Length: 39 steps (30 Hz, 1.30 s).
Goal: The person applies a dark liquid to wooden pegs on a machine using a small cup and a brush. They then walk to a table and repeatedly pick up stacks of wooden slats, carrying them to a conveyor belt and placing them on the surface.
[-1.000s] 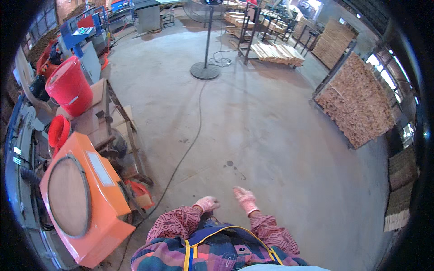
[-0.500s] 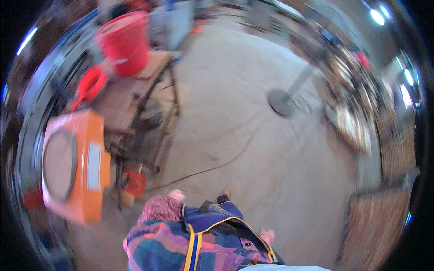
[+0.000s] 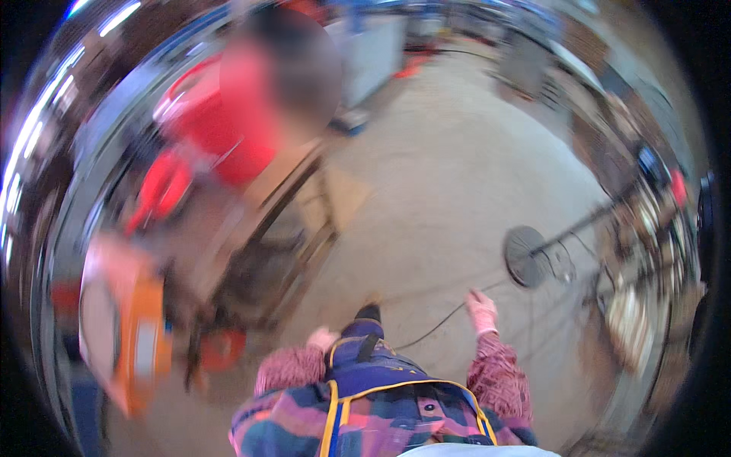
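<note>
My left hand (image 3: 324, 337) hangs beside the blue apron (image 3: 396, 369) with yellow edging, over my plaid shirt. Its fingers are smeared and partly hidden behind the sleeve cuff. Farther forward on the right, my right hand (image 3: 481, 308) is held out above the floor, fingers loosely curled and nothing visible in them. A thin dark cable (image 3: 434, 330) runs along the floor below and between the hands. Neither hand touches any object that I can see.
At left a bench (image 3: 221, 236) carries a large red bucket (image 3: 228, 145) and a red scoop-like item (image 3: 164, 190); an orange box-shaped object (image 3: 141, 343) stands nearer. A round-based pole stand (image 3: 524, 257) is on the floor at right, near piled materials (image 3: 632, 320). A blurred patch covers the bucket's far side.
The view has shifted, with the bench looming larger and the pole stand lower and farther right. My right arm has swung forward into fuller view; the left hand still hangs by the apron.
</note>
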### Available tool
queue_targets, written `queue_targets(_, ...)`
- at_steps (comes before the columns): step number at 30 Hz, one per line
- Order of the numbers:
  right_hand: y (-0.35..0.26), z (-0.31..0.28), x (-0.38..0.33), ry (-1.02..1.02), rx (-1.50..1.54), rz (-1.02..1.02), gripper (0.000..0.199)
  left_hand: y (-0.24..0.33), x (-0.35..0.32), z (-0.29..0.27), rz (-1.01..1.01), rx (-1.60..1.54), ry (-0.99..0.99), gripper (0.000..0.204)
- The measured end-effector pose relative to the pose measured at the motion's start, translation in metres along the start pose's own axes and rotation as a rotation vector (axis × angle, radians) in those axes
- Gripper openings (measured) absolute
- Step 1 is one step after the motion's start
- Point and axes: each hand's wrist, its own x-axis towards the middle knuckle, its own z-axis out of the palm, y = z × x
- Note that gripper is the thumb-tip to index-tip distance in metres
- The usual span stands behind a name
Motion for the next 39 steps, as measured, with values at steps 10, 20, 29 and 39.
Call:
queue_targets(10,0.027,0.047,0.228,-0.337,-0.409,-0.203,0.054,0.081,0.374,-0.230,-0.172,-0.542,0.081,0.042)
queue_targets(20,0.038,-0.098,0.537,-0.253,-0.454,0.018,0.046,0.170,0.642,-0.335,0.367,0.461,-0.023,0.037)
queue_targets(29,-0.062,-0.208,0.886,-0.118,-0.292,0.001,0.040,0.427,0.807,-0.590,-0.254,-0.390,-0.084,0.049)
queue_targets(39,-0.021,-0.309,1.081,-0.099,-0.179,0.358,0.031,0.616,1.213,-0.702,0.292,-0.009,-0.170,0.023)
